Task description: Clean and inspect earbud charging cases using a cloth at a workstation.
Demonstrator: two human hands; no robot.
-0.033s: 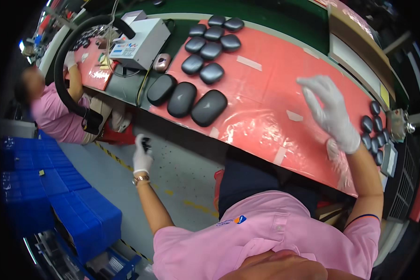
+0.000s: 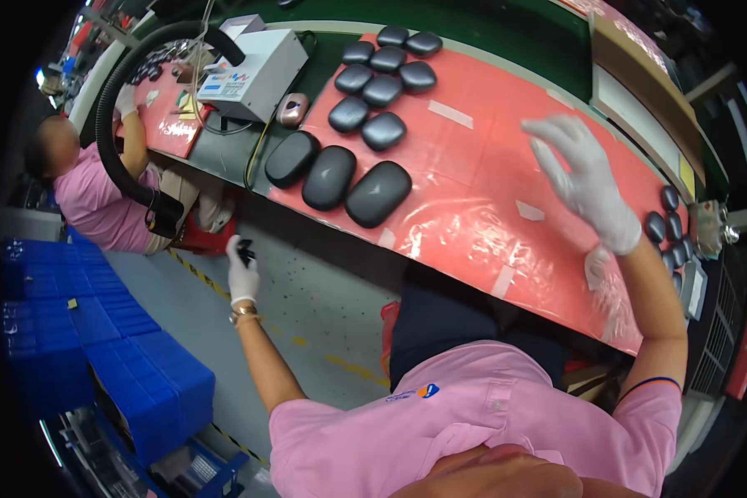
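My left hand (image 2: pixel 242 278), in a white glove, is out over the floor to the left of the table. Its fingers are closed on a small black part (image 2: pixel 246 251), whose kind I cannot make out. Above the red table mat (image 2: pixel 473 203) my gloved right hand (image 2: pixel 585 183) hovers with fingers apart and nothing in it. Three larger black rounded cases (image 2: pixel 329 178) lie near the mat's left front edge. Behind them sits a cluster of smaller glossy dark-grey rounded cases (image 2: pixel 383 90). Several more small dark cases (image 2: pixel 671 224) are at the mat's right end.
A white-grey box device (image 2: pixel 253 79) stands on the table's left, beside a pink rounded object (image 2: pixel 292 109) and a black flexible hose (image 2: pixel 108 124). Another person (image 2: pixel 100 187) sits at the far left. Blue covered boxes (image 2: pixel 145 365) stand at lower left. A metal fixture (image 2: pixel 710 228) is at right.
My left hand has shifted slightly left and away from me, still with the black part. The right hand has moved slightly left and farther over the mat.
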